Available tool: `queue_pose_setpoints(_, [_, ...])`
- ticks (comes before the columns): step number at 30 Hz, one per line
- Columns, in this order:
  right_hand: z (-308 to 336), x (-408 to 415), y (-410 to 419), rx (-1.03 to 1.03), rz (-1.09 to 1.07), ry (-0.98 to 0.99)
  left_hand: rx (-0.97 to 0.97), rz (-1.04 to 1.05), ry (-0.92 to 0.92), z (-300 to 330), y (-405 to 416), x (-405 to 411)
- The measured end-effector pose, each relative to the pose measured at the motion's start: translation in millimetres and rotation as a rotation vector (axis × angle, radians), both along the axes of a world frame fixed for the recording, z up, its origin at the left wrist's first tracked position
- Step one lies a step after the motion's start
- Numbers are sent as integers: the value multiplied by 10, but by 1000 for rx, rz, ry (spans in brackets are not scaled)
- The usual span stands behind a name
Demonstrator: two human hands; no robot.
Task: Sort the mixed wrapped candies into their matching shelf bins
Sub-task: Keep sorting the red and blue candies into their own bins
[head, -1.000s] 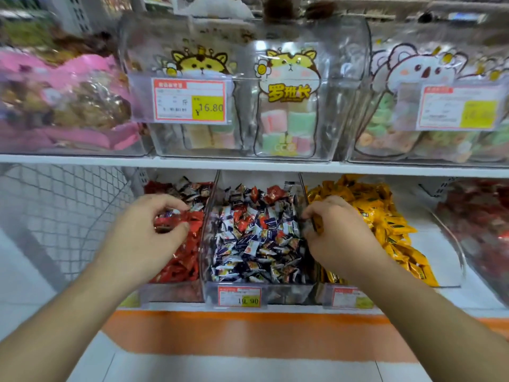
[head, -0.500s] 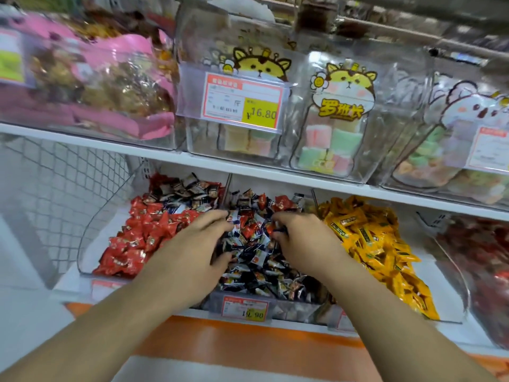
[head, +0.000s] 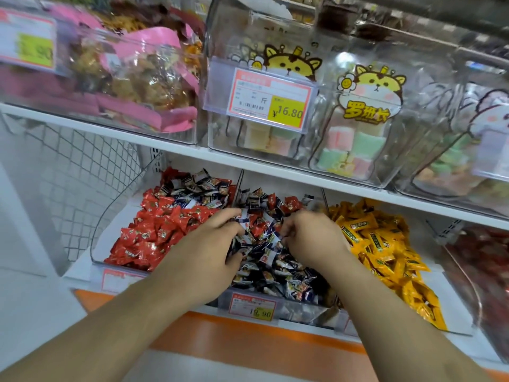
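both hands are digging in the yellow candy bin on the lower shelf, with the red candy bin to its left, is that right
Not quite. The head view shows the left hand and right hand in the middle bin of dark blue and white candies, not the yellow candy bin, which lies to the right of the hands. The red candy bin does sit left of the bin they work in.

A price tag [head: 271, 100] clipped to a clear upper-shelf bin [head: 248, 51] reads "¥16.80" on its yellow patch, with "斤" beside it. The cartoon cat sticker [head: 370, 97] on the next clear bin carries "罗班长". The lower price tag [head: 253, 306] on the middle candy bin shows "19.90". The far-left tag [head: 27, 42] ends in "90"; its other digits are blurred.
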State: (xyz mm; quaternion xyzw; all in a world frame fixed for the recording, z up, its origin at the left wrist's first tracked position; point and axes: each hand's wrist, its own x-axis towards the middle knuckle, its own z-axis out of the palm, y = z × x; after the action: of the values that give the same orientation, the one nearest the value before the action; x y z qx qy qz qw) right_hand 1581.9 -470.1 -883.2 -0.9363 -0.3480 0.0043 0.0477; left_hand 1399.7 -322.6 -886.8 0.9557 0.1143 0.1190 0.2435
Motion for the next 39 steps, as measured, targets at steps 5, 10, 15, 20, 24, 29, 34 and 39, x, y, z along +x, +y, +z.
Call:
queue_pose_setpoints(5, [-39, 46, -28, 115, -5, 30, 13, 4, -35, -10, -32, 13])
queue_pose_setpoints(10, [14, 25, -58, 92, 5, 84, 21, 6, -34, -7, -40, 34])
queue_pose_setpoints(15, [45, 14, 22, -30, -13, 56, 21, 10, -10, -13, -46, 41])
queue_pose_setpoints(20, [23, 27, 62, -117, -45, -26, -1, 6, 7, -13, -42, 34])
queue_pose_setpoints(24, [1, 43, 84, -121, -61, -36, 7, 0, -14, -11, -40, 34])
queue_pose_setpoints(29, [1, 39, 82, -169, -36, -47, 15, 6, -5, 7, -59, 38])
queue_pose_setpoints(34, [37, 27, 60, -96, -35, 27, 36, 4, -8, -17, -62, 29])
queue_pose_setpoints(39, [44, 42, 23, 46, -21, 66, 38, 2, -41, -69, -50, 37])
